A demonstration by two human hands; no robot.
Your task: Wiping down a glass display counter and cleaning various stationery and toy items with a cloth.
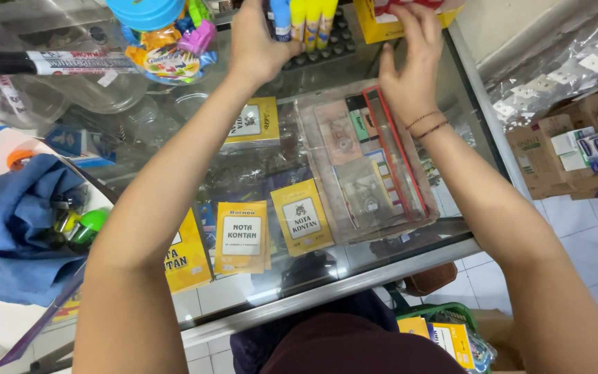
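Gripping glue sticks (306,17) at the worktop's (292,76) far edge: left hand (257,41) fingers curled around them, sticks upright. Right hand (410,66) just beside, fingers spread, tips on a yellow box (375,21). Left is nearer the sticks.

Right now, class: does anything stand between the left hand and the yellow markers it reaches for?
Nothing visible does. The left hand is already at the yellow markers, its fingers against the blue one beside them.

2 bare arms reach forward, well apart. Left hand (256,43) curled closed in a grip; right hand (410,66) with fingers spread upward, thin bracelets at wrist.
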